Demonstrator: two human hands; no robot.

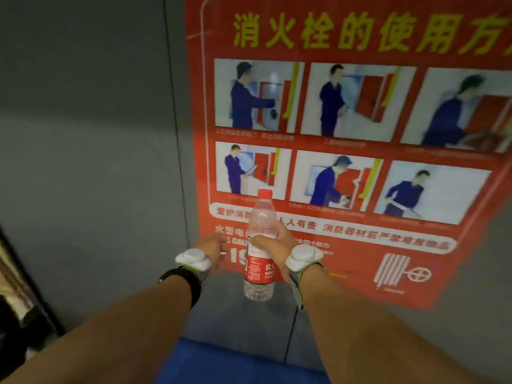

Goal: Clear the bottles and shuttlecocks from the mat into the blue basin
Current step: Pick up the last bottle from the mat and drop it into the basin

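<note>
My right hand [280,244] is wrapped around the middle of a clear plastic bottle [260,266] with a red cap and a red label. It holds the bottle upright in the air in front of a wall. My left hand [212,244] hovers just left of the bottle, seen from behind with its fingers hidden; it does not touch the bottle. A blue surface [221,361] shows low between my forearms, and I cannot tell whether it is the mat or the basin. No shuttlecock is in view.
A red fire-hydrant instruction poster [346,134] covers the grey wall [83,134] straight ahead. White sensor pods sit on both wrists. A dark-framed gap [25,309] runs along the lower left edge.
</note>
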